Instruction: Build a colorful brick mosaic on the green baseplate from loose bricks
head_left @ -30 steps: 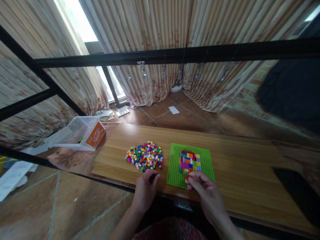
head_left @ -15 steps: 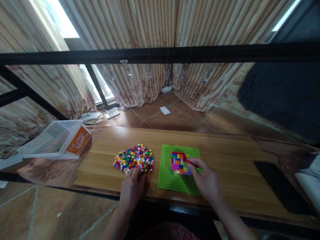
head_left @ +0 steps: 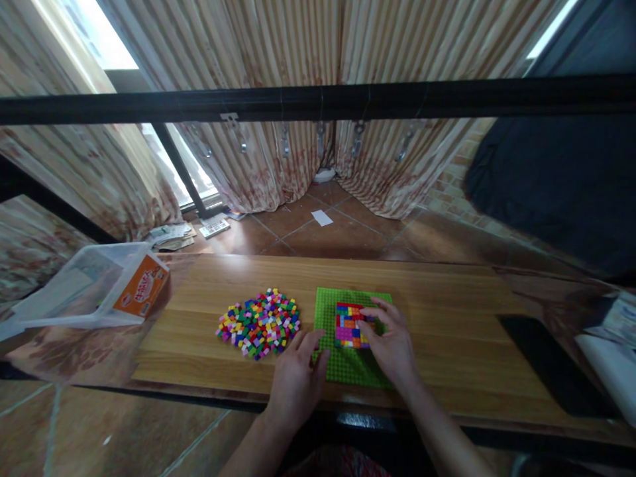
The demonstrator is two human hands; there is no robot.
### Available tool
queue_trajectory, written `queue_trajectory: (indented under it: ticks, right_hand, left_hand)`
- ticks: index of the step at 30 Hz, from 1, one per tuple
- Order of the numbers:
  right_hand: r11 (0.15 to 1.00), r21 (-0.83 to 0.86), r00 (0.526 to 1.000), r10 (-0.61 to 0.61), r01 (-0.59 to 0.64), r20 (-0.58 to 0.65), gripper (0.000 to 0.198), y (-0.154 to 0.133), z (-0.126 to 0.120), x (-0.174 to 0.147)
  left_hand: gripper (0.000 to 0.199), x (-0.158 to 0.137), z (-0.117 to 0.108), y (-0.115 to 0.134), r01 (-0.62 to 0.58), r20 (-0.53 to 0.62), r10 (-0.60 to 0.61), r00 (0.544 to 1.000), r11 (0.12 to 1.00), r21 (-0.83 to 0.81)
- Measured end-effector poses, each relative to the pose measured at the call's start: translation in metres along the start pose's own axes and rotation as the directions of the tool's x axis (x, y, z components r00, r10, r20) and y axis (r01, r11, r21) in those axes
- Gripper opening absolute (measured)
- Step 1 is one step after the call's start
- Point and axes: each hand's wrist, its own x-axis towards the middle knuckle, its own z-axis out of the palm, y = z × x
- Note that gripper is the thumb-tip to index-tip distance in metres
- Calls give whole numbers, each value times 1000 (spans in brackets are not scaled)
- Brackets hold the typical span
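Note:
A green studded baseplate lies on the wooden table, carrying a compact block of small toy bricks in red, blue, orange, purple and other colours. My right hand is over the right side of that block. Its thumb and index finger are bent close together at the bricks; anything between them is too small to make out. My left hand is at the baseplate's left edge, thumb and index finger apart, with no brick visible in it. To its left a loose pile of small multicoloured bricks is spread on the table.
The wooden table sits below a black metal rail. A clear plastic bin with an orange label stands at the left. On the right lies a flat black object. Curtains hang behind, and papers lie on the floor.
My left hand has moved right, from the brick pile to the baseplate's edge. My right hand has shifted left over the block; the red brick it held is no longer distinguishable. The view has shifted slightly.

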Motion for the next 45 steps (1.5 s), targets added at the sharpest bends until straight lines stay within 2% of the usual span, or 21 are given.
queue_trajectory:
  ticks: [4, 7, 13, 17, 22, 27, 33, 36, 41, 45]
  right_hand:
    - [997, 54, 998, 60, -59, -13, 21, 2, -3, -1]
    - [991, 84, 994, 111, -108, -22, 28, 5, -3, 1]
    - [985, 36, 985, 172, -172, -4, 47, 5, 6, 9]
    - [989, 26, 989, 147, -147, 16, 44, 3, 12, 8]
    - [983, 58, 983, 173, -177, 55, 40, 5, 16, 4]
    - [987, 51, 988, 153, -154, 27, 39, 8, 21, 2]
    - [988, 58, 989, 142, -145, 49, 43, 13, 22, 2]
    - [984, 66, 984, 158, -164, 84, 46, 15, 19, 2]
    - [969, 87, 968, 220, -231, 117, 51, 16, 6, 1]
    - [981, 24, 981, 194, -194, -2, 52, 30, -11, -3]
  left_hand:
    - [36, 21, 20, 19, 29, 152, -39, 988, 997, 73]
    - [38, 31, 27, 27, 46, 222, -76, 972, 989, 139]
    - [37, 37, 27, 32, 1, 254, -50, 966, 982, 189]
    - [38, 40, 28, 32, -23, 279, -31, 960, 982, 188]
    - [37, 41, 31, 33, -29, 274, -24, 962, 982, 186]
    - [36, 42, 33, 36, -6, 294, -59, 954, 977, 215]
    - [36, 36, 31, 40, -14, 246, -33, 969, 982, 191]
    - [36, 23, 26, 34, 0, 178, -26, 984, 989, 147]
    - [29, -17, 5, -3, 107, 11, -109, 994, 987, 124]
    - [24, -48, -22, -42, 259, -121, -242, 963, 954, 151]
